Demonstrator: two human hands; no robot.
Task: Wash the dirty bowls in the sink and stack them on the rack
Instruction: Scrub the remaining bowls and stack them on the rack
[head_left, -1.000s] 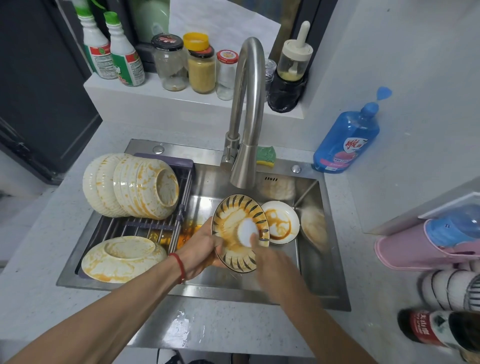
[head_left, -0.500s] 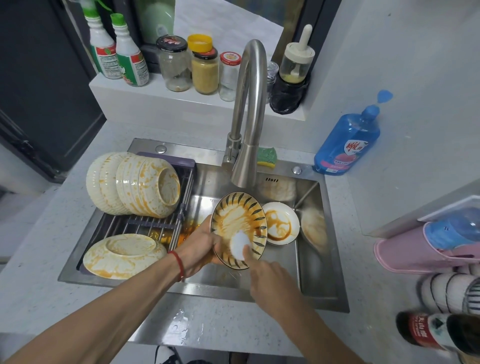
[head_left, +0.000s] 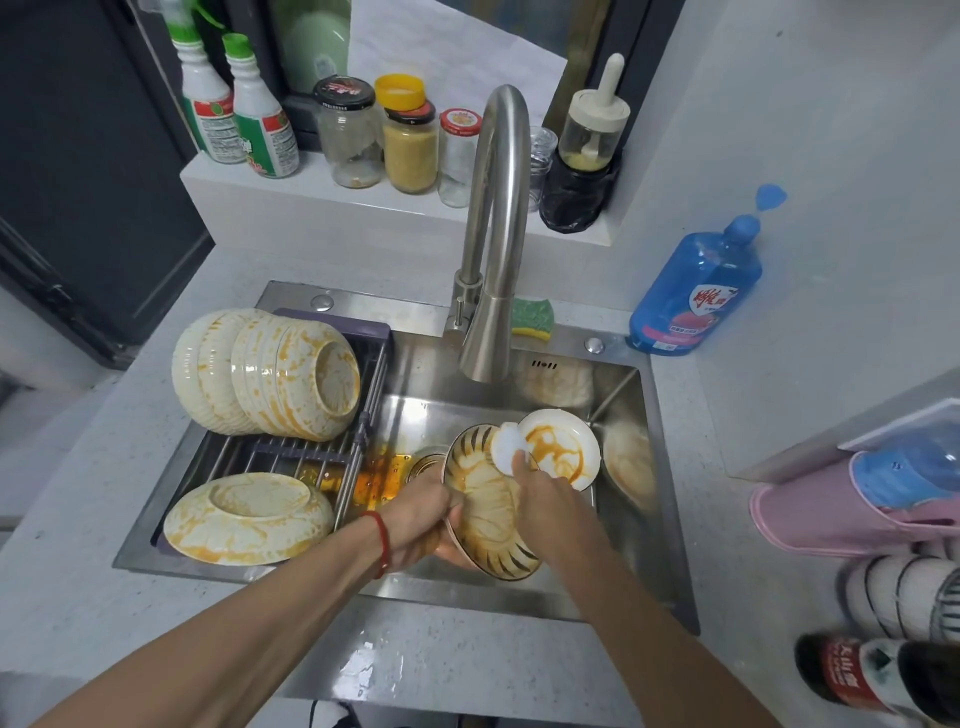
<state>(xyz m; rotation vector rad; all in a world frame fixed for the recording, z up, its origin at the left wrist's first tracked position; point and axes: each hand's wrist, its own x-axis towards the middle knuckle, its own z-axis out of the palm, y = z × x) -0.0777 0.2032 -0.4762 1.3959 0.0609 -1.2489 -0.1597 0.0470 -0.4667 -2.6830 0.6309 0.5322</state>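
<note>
My left hand grips a striped bowl by its lower rim, tilted over the sink. My right hand holds a white scrub pad against the bowl's upper inner rim. Behind it a small white bowl streaked with orange sauce leans in the basin. On the rack at the left, several sauce-stained cream bowls stand on edge, and one more bowl lies upside down in front.
The faucet arches over the basin. A green sponge and a blue soap bottle sit behind the sink. Jars and spray bottles line the ledge. Stacked bowls stand on the counter at the right.
The striped bowl has tipped flatter and lower in my left hand. My right hand slid the white pad from the bowl's middle up to its far rim.
</note>
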